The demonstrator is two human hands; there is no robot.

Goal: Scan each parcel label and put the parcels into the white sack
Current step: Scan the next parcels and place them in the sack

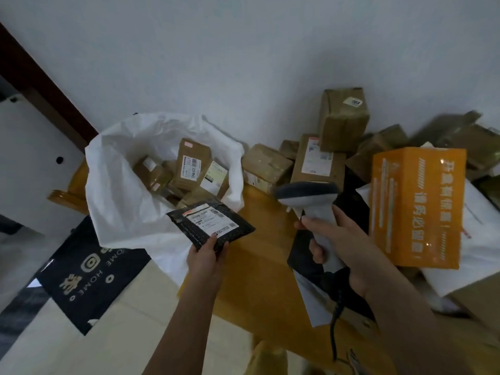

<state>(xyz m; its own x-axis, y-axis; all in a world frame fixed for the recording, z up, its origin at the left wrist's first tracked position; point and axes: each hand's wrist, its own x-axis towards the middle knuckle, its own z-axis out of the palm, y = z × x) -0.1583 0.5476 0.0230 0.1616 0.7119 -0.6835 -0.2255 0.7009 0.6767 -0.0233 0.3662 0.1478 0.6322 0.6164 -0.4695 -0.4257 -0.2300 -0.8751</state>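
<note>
My left hand [207, 257] pinches the near corner of a flat black parcel [197, 232] with a white label, held label-up just over the near rim of the white sack [116, 190]. The sack stands open on the left and holds several brown cardboard parcels [190, 165]. My right hand [338, 239] grips the grey handle of a corded barcode scanner [308, 196], whose dark head points left towards the black parcel.
More brown boxes [342, 119] are piled along the white wall on a wooden table [259, 266]. An orange box [415, 207] and white mail bags [481, 239] lie at the right. A dark mat [86, 277] lies on the floor at the left.
</note>
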